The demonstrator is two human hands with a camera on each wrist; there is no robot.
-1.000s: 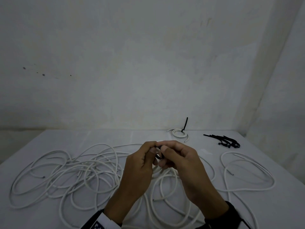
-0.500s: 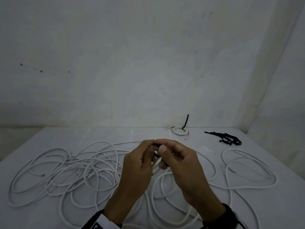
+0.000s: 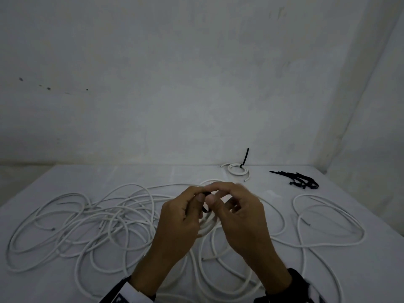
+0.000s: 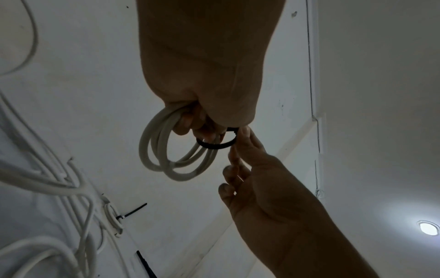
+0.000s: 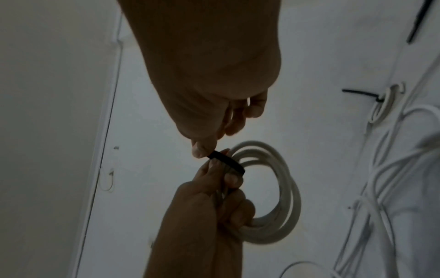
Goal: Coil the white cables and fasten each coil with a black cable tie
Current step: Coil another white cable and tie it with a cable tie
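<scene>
Hands (image 3: pixel 209 217) on white coil (image 4: pixel 171 148); black tie (image 4: pixel 218 143) around

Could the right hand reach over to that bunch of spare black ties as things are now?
Probably not yet: the way looks clear over the table, but the right hand pinches the black tie around the coil that the left hand grips. The spare ties lie far right.

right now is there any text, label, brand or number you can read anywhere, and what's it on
None can be read.
The left sleeve cuff shows a dark patch with pale marks, cut off by the frame edge and too blurred to read.
The held coil, black cable tie, spare ties and wall show no print.
</scene>
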